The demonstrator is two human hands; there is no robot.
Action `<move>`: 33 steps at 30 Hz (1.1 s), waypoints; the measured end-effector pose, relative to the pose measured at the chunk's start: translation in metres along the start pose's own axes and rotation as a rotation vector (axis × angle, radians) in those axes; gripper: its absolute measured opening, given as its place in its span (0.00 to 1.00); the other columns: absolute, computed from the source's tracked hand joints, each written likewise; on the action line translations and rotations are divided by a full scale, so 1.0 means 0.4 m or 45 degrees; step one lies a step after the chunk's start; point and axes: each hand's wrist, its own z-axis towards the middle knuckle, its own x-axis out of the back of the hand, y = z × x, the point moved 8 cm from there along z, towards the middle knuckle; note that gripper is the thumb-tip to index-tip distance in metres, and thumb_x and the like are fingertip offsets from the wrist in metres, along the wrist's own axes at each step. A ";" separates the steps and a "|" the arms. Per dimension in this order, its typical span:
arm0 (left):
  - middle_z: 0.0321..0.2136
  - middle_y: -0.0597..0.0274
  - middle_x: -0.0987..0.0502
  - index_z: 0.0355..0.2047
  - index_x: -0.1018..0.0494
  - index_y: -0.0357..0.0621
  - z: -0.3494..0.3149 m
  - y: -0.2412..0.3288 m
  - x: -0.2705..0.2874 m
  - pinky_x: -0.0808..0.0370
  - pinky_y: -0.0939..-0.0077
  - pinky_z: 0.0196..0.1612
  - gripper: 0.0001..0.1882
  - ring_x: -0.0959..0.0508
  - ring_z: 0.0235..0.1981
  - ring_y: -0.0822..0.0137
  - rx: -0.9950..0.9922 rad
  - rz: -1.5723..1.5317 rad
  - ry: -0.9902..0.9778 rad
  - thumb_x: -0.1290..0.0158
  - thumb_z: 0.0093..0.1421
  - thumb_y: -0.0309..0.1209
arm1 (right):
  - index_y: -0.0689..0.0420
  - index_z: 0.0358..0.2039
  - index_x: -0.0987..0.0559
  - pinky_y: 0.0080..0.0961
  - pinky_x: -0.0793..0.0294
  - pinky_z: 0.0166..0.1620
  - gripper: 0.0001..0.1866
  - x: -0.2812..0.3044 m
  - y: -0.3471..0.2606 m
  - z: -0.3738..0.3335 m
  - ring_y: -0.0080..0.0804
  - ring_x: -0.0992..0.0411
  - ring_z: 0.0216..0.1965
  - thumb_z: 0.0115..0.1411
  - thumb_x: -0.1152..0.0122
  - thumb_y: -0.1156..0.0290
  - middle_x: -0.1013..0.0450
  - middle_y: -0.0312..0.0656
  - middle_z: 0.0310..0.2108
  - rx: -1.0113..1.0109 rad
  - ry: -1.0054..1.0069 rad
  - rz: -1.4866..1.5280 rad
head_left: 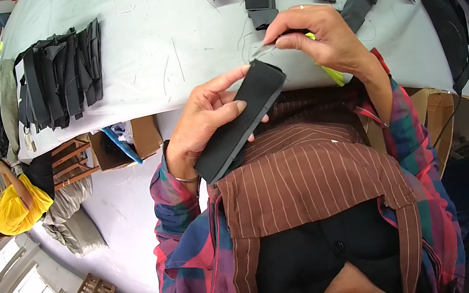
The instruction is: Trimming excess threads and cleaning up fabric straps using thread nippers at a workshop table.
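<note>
My left hand [207, 114] grasps one black fabric piece [242, 120]; my right hand [320, 36] holds a small metal tool [265, 49] near the piece's far end. Dark strips [58, 76] lie at left.

Single fisheye view, worn on the head, faces down at close range over hands [199, 122] and tabletop [137, 45].

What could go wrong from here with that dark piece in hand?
The small metal tool in the right hand sits close to the index finger of the left hand; a slip might nick it.
Its tip is near the corner of the dark fabric piece, so it could snag the cloth.
Loose threads on the white table might cling to it.
</note>
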 end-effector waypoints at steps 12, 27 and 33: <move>0.32 0.53 0.21 0.47 0.32 0.37 0.078 0.002 0.015 0.22 0.80 0.31 0.14 0.20 0.28 0.69 -0.446 -0.056 0.283 0.54 0.60 0.17 | 0.55 0.28 0.22 0.23 0.35 0.24 0.12 -0.049 -0.063 -0.048 0.31 0.27 0.21 0.39 0.36 0.79 0.26 0.36 0.21 0.169 0.555 -0.086; 0.39 0.56 0.24 0.56 0.37 0.37 0.031 0.017 0.029 0.28 0.82 0.44 0.26 0.25 0.38 0.74 -0.517 -0.270 0.317 0.51 0.55 0.14 | 0.54 0.34 0.20 0.23 0.40 0.24 0.19 -0.120 -0.097 -0.074 0.30 0.32 0.20 0.37 0.35 0.79 0.31 0.33 0.18 0.250 0.562 -0.161; 0.42 0.54 0.25 0.56 0.37 0.37 0.011 0.052 0.020 0.28 0.81 0.44 0.27 0.25 0.41 0.73 -0.711 -0.104 0.392 0.53 0.54 0.12 | 0.55 0.33 0.20 0.28 0.30 0.32 0.12 -0.089 -0.051 -0.058 0.37 0.26 0.28 0.50 0.32 0.64 0.23 0.39 0.29 -0.183 0.569 0.239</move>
